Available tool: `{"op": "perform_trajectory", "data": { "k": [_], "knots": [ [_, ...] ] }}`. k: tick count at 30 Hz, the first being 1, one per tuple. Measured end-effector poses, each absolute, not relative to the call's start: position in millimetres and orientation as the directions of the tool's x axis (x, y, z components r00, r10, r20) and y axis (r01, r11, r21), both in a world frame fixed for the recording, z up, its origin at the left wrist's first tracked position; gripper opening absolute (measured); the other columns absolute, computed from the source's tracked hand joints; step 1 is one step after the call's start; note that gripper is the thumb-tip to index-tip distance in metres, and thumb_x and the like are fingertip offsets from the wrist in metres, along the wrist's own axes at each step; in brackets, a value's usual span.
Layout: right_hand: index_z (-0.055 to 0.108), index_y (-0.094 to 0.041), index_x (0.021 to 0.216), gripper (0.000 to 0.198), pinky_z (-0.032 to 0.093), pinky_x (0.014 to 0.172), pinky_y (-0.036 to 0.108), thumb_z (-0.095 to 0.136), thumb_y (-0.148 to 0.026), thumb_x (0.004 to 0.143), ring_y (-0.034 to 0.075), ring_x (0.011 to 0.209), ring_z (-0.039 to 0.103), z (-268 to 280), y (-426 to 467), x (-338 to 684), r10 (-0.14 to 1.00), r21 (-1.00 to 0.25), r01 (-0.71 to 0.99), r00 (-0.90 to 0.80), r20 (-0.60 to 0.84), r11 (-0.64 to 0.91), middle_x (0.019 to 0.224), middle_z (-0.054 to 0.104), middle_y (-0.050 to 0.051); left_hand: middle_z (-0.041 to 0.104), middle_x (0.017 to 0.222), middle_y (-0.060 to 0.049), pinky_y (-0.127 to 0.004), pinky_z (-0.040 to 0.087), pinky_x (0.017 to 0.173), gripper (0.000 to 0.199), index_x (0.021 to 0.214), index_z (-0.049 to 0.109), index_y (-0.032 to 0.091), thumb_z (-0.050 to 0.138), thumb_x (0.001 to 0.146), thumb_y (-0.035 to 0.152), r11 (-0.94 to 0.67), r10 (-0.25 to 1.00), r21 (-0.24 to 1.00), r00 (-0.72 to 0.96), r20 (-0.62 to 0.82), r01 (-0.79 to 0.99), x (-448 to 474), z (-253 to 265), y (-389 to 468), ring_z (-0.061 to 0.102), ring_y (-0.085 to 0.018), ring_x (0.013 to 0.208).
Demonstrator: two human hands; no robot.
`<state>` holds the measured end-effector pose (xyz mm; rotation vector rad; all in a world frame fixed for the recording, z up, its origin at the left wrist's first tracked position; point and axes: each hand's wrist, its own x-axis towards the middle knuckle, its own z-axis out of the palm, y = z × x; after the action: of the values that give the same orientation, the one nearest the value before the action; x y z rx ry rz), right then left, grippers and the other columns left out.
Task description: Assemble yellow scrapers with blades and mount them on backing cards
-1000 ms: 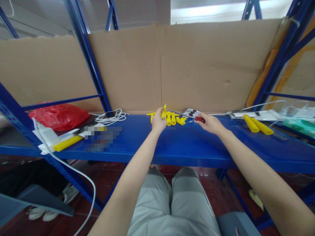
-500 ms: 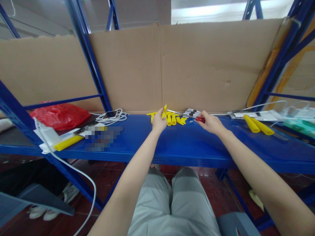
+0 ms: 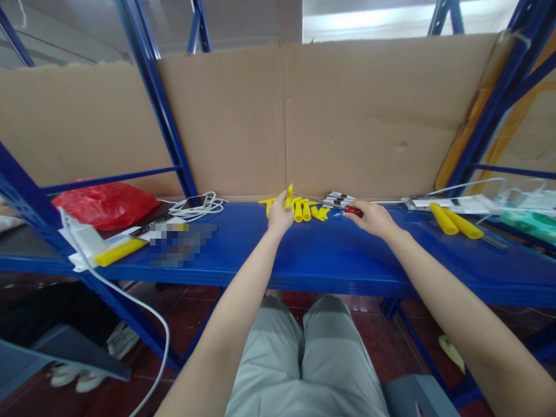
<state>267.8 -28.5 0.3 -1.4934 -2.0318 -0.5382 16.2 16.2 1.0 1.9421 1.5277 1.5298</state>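
- Yellow piece [image 3: 290,195]: upright at the fingertips of the left hand [image 3: 280,218], which pinches it above the blue worktop [image 3: 330,255].
- Red-handled screwdriver [image 3: 353,211]: grasped by the handle in the right hand [image 3: 370,218], its thin shaft slanting across the gap between the hands to the yellow piece. Whether the tip touches the piece is too small to tell.
- Yellow tubes [image 3: 298,213]: side by side on the worktop, just right of the left hand, ends facing the person.
- Small yellow parts [image 3: 322,214]: in a loose cluster between the hands, right of the tubes.
- Pale bits [image 3: 337,214]: beside that cluster, near the right hand, too tiny to make out.
- Black-and-white strips [image 3: 337,199]: beyond the screwdriver shaft, a little left of the right hand.
- White cable [image 3: 207,207]: coiled left of the left hand, with a red bag [image 3: 106,204] farther out that way.
- Two yellow rods [image 3: 456,221]: well to the right of the right hand.
- Cardboard [image 3: 347,121]: standing behind both hands along the worktop's back edge.
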Motion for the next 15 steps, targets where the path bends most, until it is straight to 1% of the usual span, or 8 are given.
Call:
{"op": "perform_trajectory", "data": {
  "k": [2, 5, 7, 9, 12, 15],
  "knots": [
    [0.061, -0.022, 0.097, 0.023, 0.04, 0.059, 0.029, 0.054, -0.039, 0.084, 0.025, 0.078, 0.066, 0.4, -28.0, 267.9, 0.745, -0.03, 0.961, -0.194, 0.639, 0.276, 0.088, 0.072, 0.008, 0.065, 0.121, -0.008, -0.027, 0.042, 0.1, 0.055, 0.125, 0.058, 0.015, 0.054, 0.073, -0.003, -0.432, 0.814, 0.7, -0.089, 0.574, 0.568, 16.4, 0.8, 16.2, 0.058, -0.018, 0.116],
    [0.059, -0.023, 0.094, 0.019, 0.038, 0.056, 0.027, 0.054, -0.038, 0.083, 0.023, 0.073, 0.065, -0.1, -27.5, 269.1, 0.729, -0.028, 0.958, -0.198, 0.655, 0.285, 0.084, 0.071, 0.006, 0.066, 0.12, -0.007, -0.027, 0.043, 0.1, 0.055, 0.124, 0.059, 0.018, 0.054, 0.073, -0.003, -0.435, 0.812, 0.697, -0.087, 0.577, 0.57, 16.6, 0.7, 15.8, 0.059, -0.018, 0.115],
    [0.059, -0.023, 0.089, 0.017, 0.037, 0.057, 0.027, 0.053, -0.038, 0.084, 0.023, 0.073, 0.064, -0.5, -27.6, 269.6, 0.705, -0.001, 0.95, -0.23, 0.671, 0.311, 0.082, 0.07, 0.006, 0.067, 0.119, -0.005, -0.028, 0.043, 0.1, 0.055, 0.123, 0.059, 0.02, 0.054, 0.074, -0.004, -0.433, 0.812, 0.698, -0.09, 0.577, 0.57, 16.6, 1.2, 15.1, 0.059, -0.018, 0.114],
    [0.059, -0.023, 0.086, 0.017, 0.038, 0.058, 0.028, 0.052, -0.038, 0.084, 0.023, 0.076, 0.064, -0.5, -28.0, 269.3, 0.693, 0.023, 0.943, -0.26, 0.673, 0.333, 0.084, 0.07, 0.006, 0.066, 0.119, -0.007, -0.029, 0.043, 0.1, 0.055, 0.124, 0.059, 0.019, 0.054, 0.073, -0.004, -0.428, 0.815, 0.703, -0.094, 0.572, 0.568, 16.6, 2.0, 14.4, 0.059, -0.019, 0.115],
    [0.061, -0.022, 0.089, 0.02, 0.039, 0.061, 0.028, 0.05, -0.038, 0.086, 0.023, 0.08, 0.065, -0.1, -28.6, 267.8, 0.704, 0.027, 0.939, -0.275, 0.655, 0.342, 0.088, 0.071, 0.008, 0.065, 0.122, -0.009, -0.028, 0.042, 0.101, 0.055, 0.125, 0.058, 0.015, 0.055, 0.073, -0.004, -0.424, 0.819, 0.71, -0.097, 0.566, 0.562, 16.5, 2.8, 13.9, 0.059, -0.019, 0.116],
    [0.063, -0.021, 0.092, 0.022, 0.04, 0.061, 0.029, 0.049, -0.037, 0.087, 0.024, 0.08, 0.066, 0.0, -28.3, 266.2, 0.722, 0.006, 0.939, -0.269, 0.637, 0.344, 0.089, 0.072, 0.009, 0.065, 0.121, -0.008, -0.029, 0.042, 0.101, 0.055, 0.125, 0.058, 0.017, 0.055, 0.073, -0.003, -0.42, 0.819, 0.712, -0.103, 0.565, 0.564, 16.3, 2.5, 14.4, 0.059, -0.019, 0.116]
  ]
}}
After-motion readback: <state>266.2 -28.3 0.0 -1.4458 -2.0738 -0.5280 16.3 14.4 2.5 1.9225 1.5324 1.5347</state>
